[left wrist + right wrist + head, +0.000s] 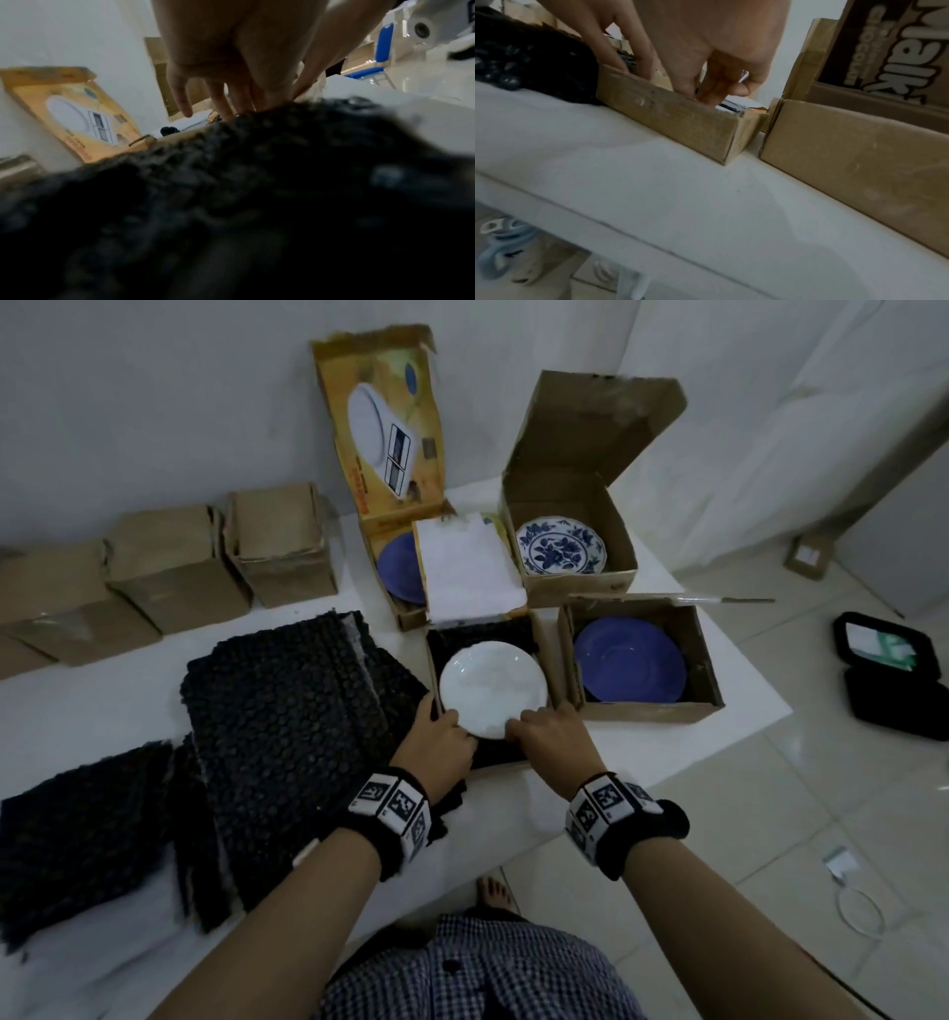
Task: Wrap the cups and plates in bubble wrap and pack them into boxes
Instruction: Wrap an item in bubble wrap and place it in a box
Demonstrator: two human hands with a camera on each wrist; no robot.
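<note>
A white plate (490, 690) lies in an open cardboard box (545, 660) lined with black bubble wrap (482, 629). My left hand (452, 724) grips the plate's near-left rim and my right hand (518, 729) grips its near-right rim. In the left wrist view the left hand's fingers (226, 101) reach down behind blurred black bubble wrap (257, 182), which hides the plate. In the right wrist view the right hand (713, 87) curls down inside the box wall (670, 121), fingertips hidden.
A stack of black bubble wrap sheets (287, 737) lies left of the box. A blue plate (629, 660) sits in a box to the right, a blue-and-white patterned plate (560, 546) in one behind, another blue plate (400, 567) in the yellow box. Closed cartons (174, 567) line the far left.
</note>
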